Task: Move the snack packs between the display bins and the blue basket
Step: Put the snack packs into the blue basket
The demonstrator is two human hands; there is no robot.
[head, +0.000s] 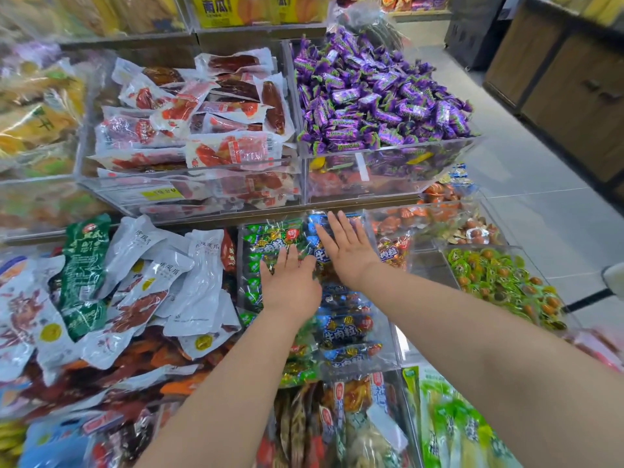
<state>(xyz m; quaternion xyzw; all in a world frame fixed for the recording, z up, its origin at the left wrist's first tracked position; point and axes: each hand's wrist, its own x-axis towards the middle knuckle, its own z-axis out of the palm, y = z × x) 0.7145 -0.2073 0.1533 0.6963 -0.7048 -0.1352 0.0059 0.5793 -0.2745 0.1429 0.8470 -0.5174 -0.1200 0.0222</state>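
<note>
Both your hands are in the middle of the frame, palms down and fingers straight, gripping nothing. Your left hand [290, 285] lies flat on the snack packs [347, 331], its fingertips on the green-wrapped ones [266, 241]. Your right hand [346, 253] is just beside it and slightly higher in the frame, fingers spread and pressing on the blue-wrapped ones [319, 228]. The thumbs of the two hands nearly meet.

Those packs fill one clear display bin [393, 346] at lower centre: green packs run down its left side and blue ones down its right. At least three blue packs show whole below your right wrist. The rest overlap too much to count.

Above, two clear bins sit side by side. The left one holds red meat packs [202, 106] and the right one a heap of purple sweets [378, 96]. White pouches [189, 275] are piled at centre left, and green round cups [499, 278] fill a bin at the right.
</note>
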